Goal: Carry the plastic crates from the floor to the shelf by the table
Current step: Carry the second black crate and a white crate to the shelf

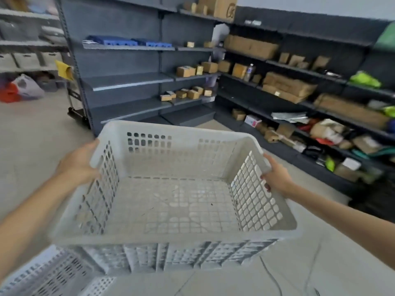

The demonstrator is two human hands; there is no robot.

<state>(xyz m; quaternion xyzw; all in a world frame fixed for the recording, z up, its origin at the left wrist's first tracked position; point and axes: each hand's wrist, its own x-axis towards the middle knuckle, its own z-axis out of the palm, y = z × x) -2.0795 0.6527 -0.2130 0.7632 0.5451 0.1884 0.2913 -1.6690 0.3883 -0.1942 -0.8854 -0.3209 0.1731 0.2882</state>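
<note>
A large white perforated plastic crate (177,236) is held up in front of me, empty and tilted a little down to the right. My left hand (78,165) grips its left rim. My right hand (276,176) grips the right rim, fingers curled under the edge. Another white crate (47,274) lies on the floor at the bottom left, partly cut off by the frame. Dark grey shelving (128,82) stands straight ahead, its left bay holding only blue trays on an upper board.
Shelves along the right wall (299,97) hold cardboard boxes, bags and loose items down to floor level. A black hand trolley (77,114) leans at the shelf's left end. Bags (21,90) lie on the floor far left. A cable (271,274) runs across the concrete floor.
</note>
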